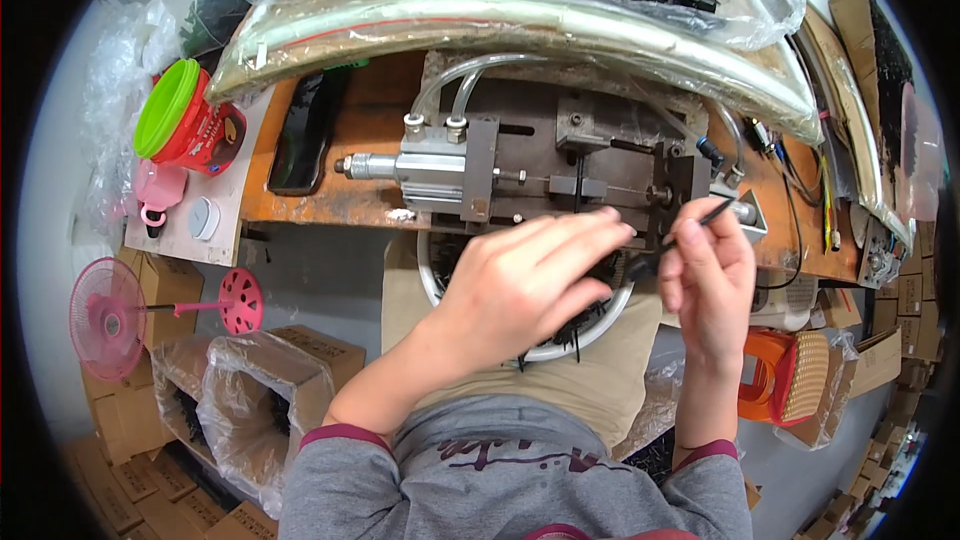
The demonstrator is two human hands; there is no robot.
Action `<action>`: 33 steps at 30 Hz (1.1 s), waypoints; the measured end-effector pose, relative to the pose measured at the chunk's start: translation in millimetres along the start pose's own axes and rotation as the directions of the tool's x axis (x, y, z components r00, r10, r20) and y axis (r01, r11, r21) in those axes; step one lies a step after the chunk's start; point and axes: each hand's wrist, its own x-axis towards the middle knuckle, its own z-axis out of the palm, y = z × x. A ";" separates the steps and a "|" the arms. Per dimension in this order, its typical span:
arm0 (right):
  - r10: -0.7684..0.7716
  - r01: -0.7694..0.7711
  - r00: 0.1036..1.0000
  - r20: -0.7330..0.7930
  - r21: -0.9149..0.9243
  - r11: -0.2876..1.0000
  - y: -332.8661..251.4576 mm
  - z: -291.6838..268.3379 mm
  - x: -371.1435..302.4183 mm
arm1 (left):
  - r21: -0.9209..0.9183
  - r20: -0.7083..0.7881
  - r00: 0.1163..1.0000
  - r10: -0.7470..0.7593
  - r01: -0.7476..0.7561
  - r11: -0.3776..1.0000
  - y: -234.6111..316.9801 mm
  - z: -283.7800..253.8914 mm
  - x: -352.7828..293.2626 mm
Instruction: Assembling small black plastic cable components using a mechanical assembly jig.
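My right hand (709, 275) pinches a thin black plastic rod (718, 210) between thumb and fingertips, beside the right end of a pneumatic clamping fixture (480, 165). A wider black end (643, 266) shows by the lower fingers; the fingers hide the middle, so I cannot tell if it is one piece. My left hand (530, 275) lies stretched out, palm down, at the fixture's front edge, with nothing seen in it. Beneath it, a white-rimmed basin (428, 275) on my lap holds many thin black pieces (575, 330), partly covered by that hand.
A phone (302, 130) and a red tub with a green rim (190, 118) are at left. Clear air hoses (480, 65) run to the fixture. Behind it, a plastic-covered tray (500, 25) carries black parts. A pink fan (108, 318) and an orange plastic basket (765, 380) flank me.
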 end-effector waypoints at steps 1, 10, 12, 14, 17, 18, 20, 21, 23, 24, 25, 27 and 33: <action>0.048 -0.049 0.998 0.043 0.028 0.998 -1.1 4.1 3.7 | -0.137 -0.040 0.999 0.008 -0.014 0.990 6.3 -3.5 1.7; -0.563 0.564 0.792 0.236 -0.635 0.528 -64.5 23.6 111.6 | 0.061 -0.063 0.997 -0.035 0.039 0.997 10.1 -28.5 0.2; -0.575 0.646 0.679 0.456 -0.743 0.173 -83.7 20.2 149.5 | 0.146 0.008 0.997 -0.074 0.072 0.987 5.0 -21.9 -7.9; -0.483 0.680 0.617 0.621 -0.730 -0.070 -97.9 38.8 169.4 | 0.221 0.051 0.996 -0.072 0.059 0.973 -0.9 -9.8 -14.9; -0.256 0.678 0.658 0.709 -0.705 -0.209 -98.2 67.0 204.8 | 0.300 0.095 0.994 -0.048 0.018 0.954 -6.8 4.4 -15.8; -0.170 0.679 0.682 0.712 -0.702 -0.216 -95.3 78.3 214.3 | 0.335 0.093 0.995 -0.037 0.004 0.942 -9.7 8.1 -17.1; -0.025 0.554 0.811 0.585 -0.780 -0.292 -93.5 101.3 219.8 | 0.377 0.101 0.995 -0.021 -0.019 0.926 -11.6 10.4 -13.5; 0.041 0.484 0.864 0.502 -0.807 -0.339 -94.7 106.4 222.1 | 0.386 0.108 0.994 -0.020 -0.023 0.922 -10.5 9.8 -9.7; 0.052 0.479 0.864 0.501 -0.785 -0.392 -93.8 105.3 233.3 | 0.378 0.131 0.991 -0.017 -0.034 0.925 -11.9 9.4 -4.2; 0.062 0.486 0.858 0.509 -0.769 -0.415 -91.9 107.8 237.1 | 0.368 0.142 0.990 -0.026 -0.029 0.929 -13.8 8.6 -3.2; 0.070 0.473 0.870 0.488 -0.785 -0.400 -91.4 108.8 239.1 | 0.357 0.154 0.988 -0.033 -0.025 0.934 -14.9 8.0 -2.9; 0.087 0.438 0.894 0.439 -0.818 -0.373 -92.1 109.0 241.0 | 0.372 0.161 0.986 -0.049 -0.015 0.928 -14.5 8.4 -4.1; -0.022 0.491 0.865 0.502 -0.853 -0.174 -97.8 82.7 248.2 | 0.400 0.181 0.981 -0.066 -0.012 0.917 -15.9 10.5 -5.0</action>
